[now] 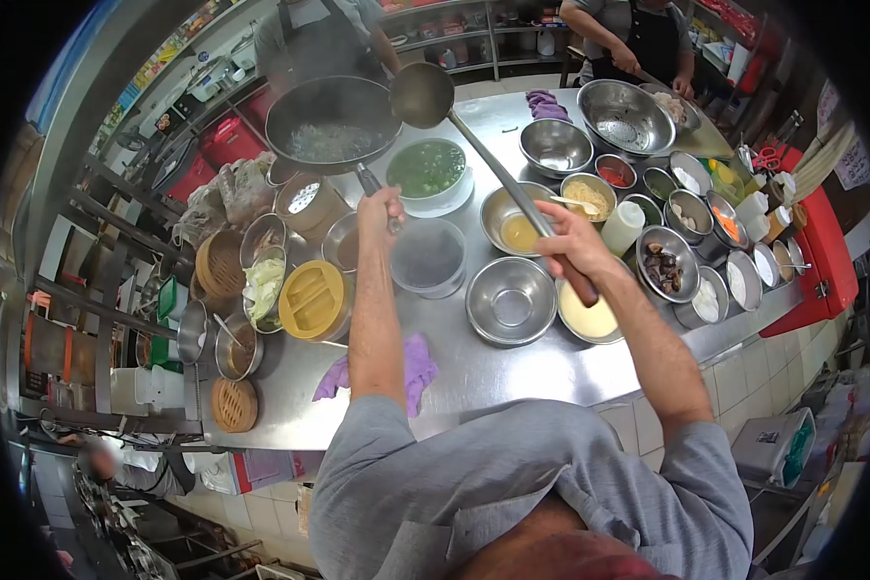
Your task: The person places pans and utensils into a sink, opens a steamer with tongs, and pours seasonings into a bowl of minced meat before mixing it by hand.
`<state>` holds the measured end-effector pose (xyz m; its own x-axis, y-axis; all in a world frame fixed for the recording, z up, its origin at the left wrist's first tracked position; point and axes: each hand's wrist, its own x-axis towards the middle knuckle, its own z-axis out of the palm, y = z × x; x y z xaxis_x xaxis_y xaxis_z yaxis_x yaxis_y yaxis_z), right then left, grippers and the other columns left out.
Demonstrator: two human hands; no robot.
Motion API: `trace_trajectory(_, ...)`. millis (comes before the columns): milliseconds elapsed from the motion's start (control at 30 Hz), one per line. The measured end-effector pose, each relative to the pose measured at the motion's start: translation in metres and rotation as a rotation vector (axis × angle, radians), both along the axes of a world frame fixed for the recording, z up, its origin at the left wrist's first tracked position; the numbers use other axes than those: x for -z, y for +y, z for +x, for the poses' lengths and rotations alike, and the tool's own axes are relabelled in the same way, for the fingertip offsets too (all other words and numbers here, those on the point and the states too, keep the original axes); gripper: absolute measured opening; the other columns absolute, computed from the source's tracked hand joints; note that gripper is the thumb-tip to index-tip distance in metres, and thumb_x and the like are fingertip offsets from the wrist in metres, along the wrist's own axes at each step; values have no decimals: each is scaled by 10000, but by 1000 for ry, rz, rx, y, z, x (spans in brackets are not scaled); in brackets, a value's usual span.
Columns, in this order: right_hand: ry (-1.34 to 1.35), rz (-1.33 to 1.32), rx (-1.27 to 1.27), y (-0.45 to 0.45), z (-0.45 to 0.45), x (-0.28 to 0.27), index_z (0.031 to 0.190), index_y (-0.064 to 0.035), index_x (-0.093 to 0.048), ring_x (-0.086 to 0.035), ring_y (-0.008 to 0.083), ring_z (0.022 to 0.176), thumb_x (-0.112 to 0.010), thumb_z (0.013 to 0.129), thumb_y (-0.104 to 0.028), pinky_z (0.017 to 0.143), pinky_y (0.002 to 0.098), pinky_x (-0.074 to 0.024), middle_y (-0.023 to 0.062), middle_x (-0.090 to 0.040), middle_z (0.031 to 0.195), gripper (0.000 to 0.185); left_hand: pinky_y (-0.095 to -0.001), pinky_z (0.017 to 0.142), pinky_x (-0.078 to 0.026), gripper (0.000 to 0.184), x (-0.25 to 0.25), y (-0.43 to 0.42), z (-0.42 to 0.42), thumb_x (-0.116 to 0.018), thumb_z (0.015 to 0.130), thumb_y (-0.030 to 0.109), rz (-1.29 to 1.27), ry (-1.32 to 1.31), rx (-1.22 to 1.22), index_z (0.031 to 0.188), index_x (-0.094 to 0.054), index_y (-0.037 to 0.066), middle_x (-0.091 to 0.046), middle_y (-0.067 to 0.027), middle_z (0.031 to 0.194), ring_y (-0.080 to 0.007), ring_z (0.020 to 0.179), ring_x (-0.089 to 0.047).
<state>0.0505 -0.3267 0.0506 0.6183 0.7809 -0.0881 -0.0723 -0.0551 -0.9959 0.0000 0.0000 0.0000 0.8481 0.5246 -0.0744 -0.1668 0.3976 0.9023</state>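
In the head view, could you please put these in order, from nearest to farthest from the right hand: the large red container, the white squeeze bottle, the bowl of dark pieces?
From the right hand:
1. White squeeze bottle: just to its right.
2. Bowl of dark pieces: farther right, slightly lower.
3. Large red container: far right.

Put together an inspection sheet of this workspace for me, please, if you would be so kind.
Surface: steel table, a crumpled purple cloth near the person's side.
Job's things: steaming wok and long-handled ladle.
Clutter: metal bowls, many filled, crowd the right; a yellow-topped container stands on the left.
Grip: left hand closed around the wok's handle; right hand around the ladle's handle.
Cables: nothing seen.
Surroundings: two people across the table; stocked shelves behind.
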Motion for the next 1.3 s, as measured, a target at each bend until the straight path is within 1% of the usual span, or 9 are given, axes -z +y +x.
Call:
trace_trajectory(67,331,191,46,17,-15,-4,1255,-33,-383,-426,65,414,-625,791,-123,350,205,-329,5,-479,613,531,-242,377,-342,180,-4,1,1,-556,763,36,-205,-78,-26,644,-441,106,-387,28,502,-82,395,-394)
trace_trajectory(200,731,547,-65,18,-28,-15,1046,-48,-474,-371,40,421,-564,825,-69,373,207,-313,-33,-421,592,239,-230,385,-323,226,-22,-23,-5,-540,778,37,-430,-209,74,614,-413,124,-378,44,499,-63,395,-382)
trace_trajectory(300,851,634,-93,6,-32,-16,1064,-58,-476,-377,41,424,-559,829,-78,386,207,-324,-35,-425,602,250,-220,389,-299,218,-30,-39,-7,-494,808,33,-585,-344,141,627,-402,113,-364,58,513,-52,392,-336)
trace_trajectory(433,828,705,-109,-46,-43,-20,1127,-72,-472,-377,39,421,-542,825,-74,388,216,-325,-42,-417,609,310,-226,408,-301,234,-46,-80,-19,-468,832,31,-691,-569,410,628,-384,109,-350,46,511,-50,413,-349)
trace_trajectory(533,854,788,-103,-103,-54,-23,1193,-85,-441,-384,44,416,-516,825,-52,378,224,-331,-36,-406,613,377,-226,403,-306,248,-68,-138,-19,-470,842,40,-648,-537,347,624,-372,106,-348,47,519,-50,406,-351)
trace_trajectory(833,646,1039,-35,-353,-106,-10,1305,-99,-348,-421,61,358,-504,805,-21,329,229,-351,-2,-416,617,530,-232,349,-337,37,-121,-409,-24,-477,829,25,-525,-555,556,796,-480,41,-391,37,559,-43,382,-366)
trace_trajectory(1000,456,1083,250,-504,-158,-2,1308,-112,-329,-411,66,359,-482,839,-49,335,243,-345,8,-406,617,498,-215,376,-335,77,-120,-585,-21,-423,858,15,-588,-547,928,794,-392,46,-400,14,613,-48,403,-374)
trace_trajectory(1133,333,1119,555,-609,-197,13,1231,-150,-409,-396,62,374,-479,849,-69,360,230,-355,-23,-377,543,397,-215,365,-317,11,-102,-716,-5,-421,861,16,-611,-400,1200,854,-414,14,-398,10,611,-52,388,-369)
trace_trajectory(1300,154,1244,899,-709,-245,29,1257,-140,-385,-389,49,361,-485,840,-70,349,227,-352,-20,-370,613,435,-218,358,-319,141,-67,-869,17,-403,859,12,-679,-163,1546,978,-474,-17,-393,13,617,-52,396,-388)
